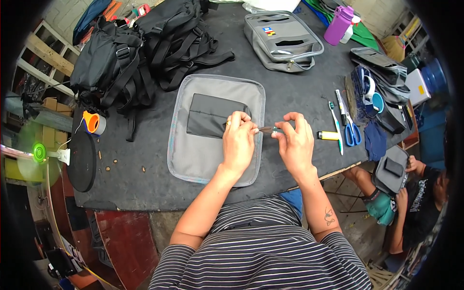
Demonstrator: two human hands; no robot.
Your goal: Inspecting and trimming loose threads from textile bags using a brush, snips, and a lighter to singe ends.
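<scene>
A grey fabric panel (203, 162) with rounded corners and pale edging lies flat on the black table before me. On its upper part sits a black fabric pocket (205, 116). My left hand (238, 142) is closed over the pocket's right side, pinching its fabric between thumb and fingers. Just right of it, my right hand (296, 145) grips a small pointed tool (267, 129) with dark blades, which looks like thread snips. The tool points left, its tip at my left fingertips. My right fingers hide most of its handle.
Black strapped bags (159, 43) cover the back left. A grey clear-topped case (285, 41) and purple bottle (339, 25) stand at the back. Blue scissors (353, 134), a toothbrush (336, 128) and a yellow lighter (328, 136) lie right. Another person (420, 208) sits lower right, holding a grey piece.
</scene>
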